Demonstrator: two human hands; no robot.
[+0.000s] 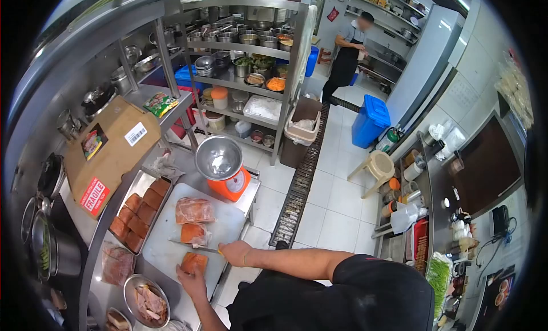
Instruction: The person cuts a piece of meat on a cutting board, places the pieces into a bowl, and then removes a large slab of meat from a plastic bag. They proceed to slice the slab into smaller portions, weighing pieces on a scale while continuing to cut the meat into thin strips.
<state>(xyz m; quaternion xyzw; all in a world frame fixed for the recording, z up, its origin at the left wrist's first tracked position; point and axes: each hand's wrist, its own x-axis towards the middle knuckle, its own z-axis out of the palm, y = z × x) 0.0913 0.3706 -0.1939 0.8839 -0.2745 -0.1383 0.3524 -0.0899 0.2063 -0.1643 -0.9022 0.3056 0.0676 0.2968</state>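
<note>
My right hand (234, 253) grips a knife (198, 247) whose thin blade lies across the white cutting board (154, 250). My left hand (193, 279) holds the near edge of an orange-pink fish piece (194, 262) on the board. Just beyond the blade rests another orange piece (193, 234), partly in clear plastic. Farther up the board is a larger plastic-wrapped piece (194, 210). A metal tray (137, 250) beside the board carries several reddish-orange blocks.
An orange scale (233, 184) with a steel bowl (218, 158) stands beyond the board. Nearby are a cardboard box (117, 154), a bowl of pale pink pieces (147, 300) and a wrapped slab (117, 263). Another person (344, 60) stands in the background.
</note>
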